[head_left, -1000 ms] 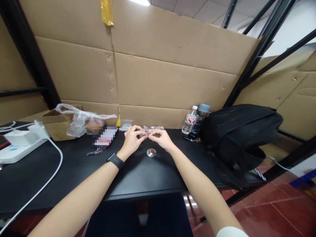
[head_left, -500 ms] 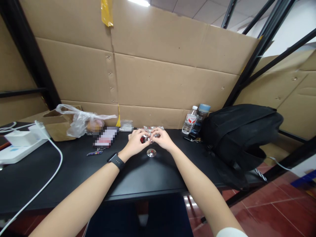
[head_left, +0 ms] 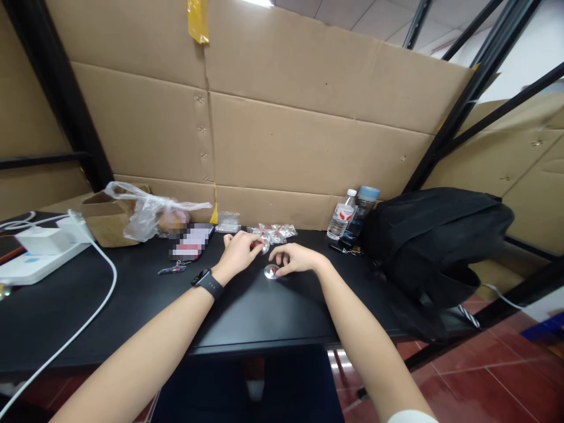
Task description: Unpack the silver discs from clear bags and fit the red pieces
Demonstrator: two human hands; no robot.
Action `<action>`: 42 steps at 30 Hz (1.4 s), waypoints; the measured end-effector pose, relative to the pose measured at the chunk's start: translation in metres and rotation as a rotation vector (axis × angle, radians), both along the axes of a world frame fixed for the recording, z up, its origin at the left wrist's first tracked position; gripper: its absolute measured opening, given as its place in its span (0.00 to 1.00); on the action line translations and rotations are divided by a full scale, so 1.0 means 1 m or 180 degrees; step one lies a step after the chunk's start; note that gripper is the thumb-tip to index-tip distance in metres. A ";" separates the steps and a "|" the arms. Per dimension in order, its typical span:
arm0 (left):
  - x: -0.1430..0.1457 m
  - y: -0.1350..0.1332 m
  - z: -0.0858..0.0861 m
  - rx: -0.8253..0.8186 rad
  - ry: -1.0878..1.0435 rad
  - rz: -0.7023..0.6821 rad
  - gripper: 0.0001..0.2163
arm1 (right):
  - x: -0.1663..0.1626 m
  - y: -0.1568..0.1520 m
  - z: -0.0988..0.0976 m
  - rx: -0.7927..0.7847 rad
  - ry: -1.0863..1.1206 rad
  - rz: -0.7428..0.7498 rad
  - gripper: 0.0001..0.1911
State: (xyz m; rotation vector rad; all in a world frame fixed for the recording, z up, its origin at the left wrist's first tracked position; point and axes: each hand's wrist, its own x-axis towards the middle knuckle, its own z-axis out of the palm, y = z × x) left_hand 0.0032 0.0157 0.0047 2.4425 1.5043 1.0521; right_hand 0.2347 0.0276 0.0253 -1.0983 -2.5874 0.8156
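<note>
Both my hands rest on a black table (head_left: 247, 311). My left hand (head_left: 240, 251), with a black watch on its wrist, is closed on a small red and silver piece (head_left: 259, 245). My right hand (head_left: 294, 258) has dropped to the tabletop, its fingertips pinching a round silver metal disc (head_left: 270, 271). Just behind the hands lies a heap of small clear bags with red and white pieces (head_left: 274, 232).
A black backpack (head_left: 434, 247) fills the table's right end, with two bottles (head_left: 352, 212) beside it. At the left are a plastic bag on a cardboard box (head_left: 141, 214), a white power strip with cable (head_left: 39, 252), a keychain (head_left: 173, 269). Cardboard panels wall the back.
My hands were joined over the small piece above the table. Now they have parted: the right hand has moved down onto the silver disc, the left keeps the red and silver piece.
</note>
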 end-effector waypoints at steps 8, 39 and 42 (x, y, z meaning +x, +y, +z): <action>-0.002 0.002 0.003 -0.0228 -0.0107 0.0017 0.08 | -0.007 0.004 -0.009 0.0261 0.0196 -0.0057 0.04; -0.001 0.029 -0.030 -0.0916 -0.1708 -0.0706 0.12 | -0.034 -0.007 -0.016 -0.1482 0.3046 -0.1111 0.21; -0.001 0.030 -0.031 -0.0953 -0.1834 -0.0653 0.13 | -0.033 -0.009 -0.013 -0.1600 0.2956 -0.1080 0.21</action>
